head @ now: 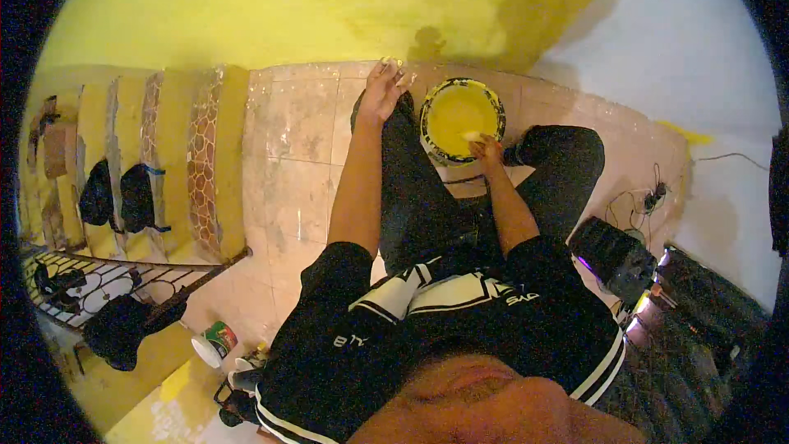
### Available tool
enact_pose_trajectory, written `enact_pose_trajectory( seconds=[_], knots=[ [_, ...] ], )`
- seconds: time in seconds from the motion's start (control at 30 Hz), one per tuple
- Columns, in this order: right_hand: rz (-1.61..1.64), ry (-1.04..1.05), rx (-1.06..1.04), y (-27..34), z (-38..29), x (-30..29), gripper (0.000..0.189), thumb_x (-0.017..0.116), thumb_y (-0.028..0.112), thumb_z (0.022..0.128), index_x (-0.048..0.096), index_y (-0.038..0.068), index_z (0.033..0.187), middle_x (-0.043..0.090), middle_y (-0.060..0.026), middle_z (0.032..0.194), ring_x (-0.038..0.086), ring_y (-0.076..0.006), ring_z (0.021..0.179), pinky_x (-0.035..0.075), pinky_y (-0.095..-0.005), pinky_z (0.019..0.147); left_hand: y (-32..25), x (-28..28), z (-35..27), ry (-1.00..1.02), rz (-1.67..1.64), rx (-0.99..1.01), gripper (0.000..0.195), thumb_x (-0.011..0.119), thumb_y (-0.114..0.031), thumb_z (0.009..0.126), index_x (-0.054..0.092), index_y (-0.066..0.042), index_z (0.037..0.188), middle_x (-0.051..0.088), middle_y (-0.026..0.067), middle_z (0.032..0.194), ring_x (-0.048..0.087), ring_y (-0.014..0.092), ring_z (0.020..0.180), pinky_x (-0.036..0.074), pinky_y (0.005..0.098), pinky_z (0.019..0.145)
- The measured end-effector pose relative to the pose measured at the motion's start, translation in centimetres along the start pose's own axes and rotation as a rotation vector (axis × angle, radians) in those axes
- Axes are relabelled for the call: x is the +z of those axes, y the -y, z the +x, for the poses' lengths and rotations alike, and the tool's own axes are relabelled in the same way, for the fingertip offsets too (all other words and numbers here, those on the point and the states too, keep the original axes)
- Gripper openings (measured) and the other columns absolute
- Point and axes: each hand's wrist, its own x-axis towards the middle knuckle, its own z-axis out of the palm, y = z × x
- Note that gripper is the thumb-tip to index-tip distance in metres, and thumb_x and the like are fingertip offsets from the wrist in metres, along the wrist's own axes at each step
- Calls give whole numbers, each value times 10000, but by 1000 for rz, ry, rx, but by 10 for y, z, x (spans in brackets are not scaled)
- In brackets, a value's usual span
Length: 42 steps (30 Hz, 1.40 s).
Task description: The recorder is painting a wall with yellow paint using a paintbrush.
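Note:
In the head view, a round bucket (425, 135) of yellow paint stands on the tiled floor before me, its dark rim smeared with yellow. My right hand (489, 151) reaches over the bucket's near rim, with the fingers at the paint surface. Something pale (472, 135) shows at the fingertips; whether it is a small tool or paint-coated fingers I cannot tell. To the left of the bucket, my left hand (383, 91) is held above my knee, fingers apart and tips smeared with pale yellow paint. No object shows in it.
A yellow-painted wall (370, 6) rises beyond the bucket. Steps (203, 154) with dark bags (138, 197) and a metal railing (123, 280) lie left. A tub (212, 344) stands lower left. At right are a black speaker-like box (610, 253) and loose cables (653, 197).

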Motion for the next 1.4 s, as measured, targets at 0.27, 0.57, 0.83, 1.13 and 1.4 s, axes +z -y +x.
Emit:
enact_pose_trajectory(
  seconds=[0.27,0.57,0.83,1.13,1.4],
  knots=[
    [187,91,-69,4,-26,29,549,657,303,796,420,60,1228,437,-161,1139,589,-345,926,552,-409,731,-1,2,-1,-120,75,2,207,574,-76,858,487,-105,1044,546,28,939,551,183,877,495,361,761],
    [197,-33,-152,-10,15,33,514,557,376,859,353,178,1288,518,-278,1146,623,-335,764,560,-372,666,7,-10,1,-18,113,9,311,595,-102,859,454,-88,1136,516,41,1018,537,158,848,489,379,832],
    [274,-113,-69,-28,55,32,384,527,297,905,418,110,1221,475,-126,1151,634,-330,830,454,-250,450,6,-11,-3,-32,207,23,397,658,-141,818,458,-123,1160,522,22,1002,520,151,874,454,446,925],
    [106,-207,-101,-66,100,12,272,508,273,914,476,133,1144,584,-144,936,662,-264,702,390,-226,365,3,-11,-8,71,30,62,296,594,-47,839,465,-105,1099,538,9,804,521,124,784,457,425,909],
    [438,-83,-26,-73,109,2,272,581,270,855,470,159,1078,555,-133,736,469,-198,413,385,-257,343,2,-12,-6,109,-73,39,317,611,-64,828,473,-118,1108,540,-8,803,519,137,790,441,466,916]
  ],
)
